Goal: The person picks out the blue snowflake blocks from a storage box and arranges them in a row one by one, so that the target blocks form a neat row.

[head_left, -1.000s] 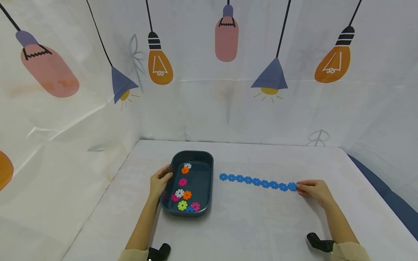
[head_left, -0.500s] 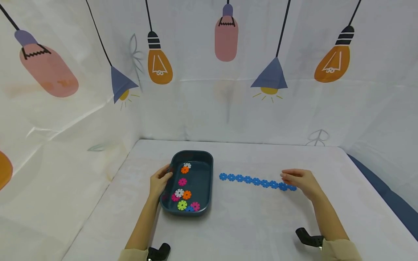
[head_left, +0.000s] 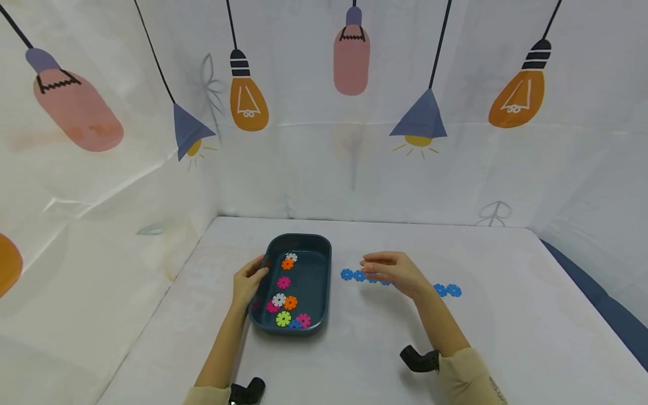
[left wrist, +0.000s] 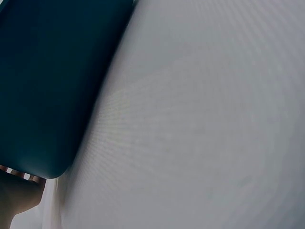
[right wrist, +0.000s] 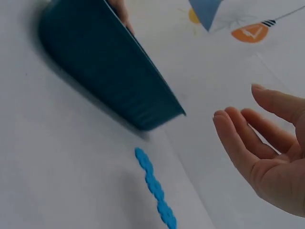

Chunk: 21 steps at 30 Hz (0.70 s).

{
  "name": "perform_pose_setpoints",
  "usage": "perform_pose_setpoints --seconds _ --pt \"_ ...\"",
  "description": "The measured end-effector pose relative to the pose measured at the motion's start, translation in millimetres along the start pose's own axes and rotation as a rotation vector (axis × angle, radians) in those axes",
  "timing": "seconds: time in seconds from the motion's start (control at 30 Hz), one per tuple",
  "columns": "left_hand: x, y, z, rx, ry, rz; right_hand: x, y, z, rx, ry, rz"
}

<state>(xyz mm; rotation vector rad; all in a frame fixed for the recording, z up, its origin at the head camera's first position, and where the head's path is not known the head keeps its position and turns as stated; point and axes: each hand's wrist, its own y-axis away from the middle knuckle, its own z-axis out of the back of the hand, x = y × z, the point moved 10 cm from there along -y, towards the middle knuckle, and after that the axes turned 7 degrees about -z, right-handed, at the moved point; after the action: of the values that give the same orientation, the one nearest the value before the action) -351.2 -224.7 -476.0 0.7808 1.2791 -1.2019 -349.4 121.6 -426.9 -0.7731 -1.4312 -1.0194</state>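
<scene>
My left hand (head_left: 247,282) grips the left rim of a dark teal tray (head_left: 315,281), thumb on top. In the left wrist view, this hand (left wrist: 21,193) shows at the tray's lower end. Inside lie several small flower-shaped discs: pink (head_left: 283,282), orange (head_left: 291,302), white (head_left: 278,299), lime (head_left: 283,319) and blue. To the tray's right, a row of blue flower-shaped discs (head_left: 454,290) runs across the table. Above that row hovers my right hand (head_left: 397,274), covering its middle. In the right wrist view, its fingers are relaxed and apart from the thumb, holding nothing.
A white cloth covers the table (head_left: 354,360). Behind and to the left hang white sheets printed with lamps and bulbs (head_left: 249,104). A dark blue strip (head_left: 597,287) shows past the table's right edge.
My right hand has let go of the right-end blue disc, lifted, and travelled left above the row toward the tray. The left hand and tray have stayed in place.
</scene>
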Motion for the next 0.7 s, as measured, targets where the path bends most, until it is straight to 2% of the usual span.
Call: perform_pose_setpoints --seconds 0.33,0.47,0.53,0.7 --pt "-0.9 2.0 -0.4 0.003 0.001 0.014 9.8 -29.0 -85.4 0.169 -0.081 0.039" --pt "-1.5 2.6 0.3 -0.002 0.005 0.008 9.5 -37.2 -116.4 0.198 -0.090 0.029" --pt "-1.6 2.7 0.4 -0.002 0.008 0.007 7.8 -41.5 -131.3 0.214 -0.069 0.023" --pt "-1.2 2.0 -0.6 -0.008 0.012 0.008 0.6 -50.8 -157.2 0.196 0.092 0.008"
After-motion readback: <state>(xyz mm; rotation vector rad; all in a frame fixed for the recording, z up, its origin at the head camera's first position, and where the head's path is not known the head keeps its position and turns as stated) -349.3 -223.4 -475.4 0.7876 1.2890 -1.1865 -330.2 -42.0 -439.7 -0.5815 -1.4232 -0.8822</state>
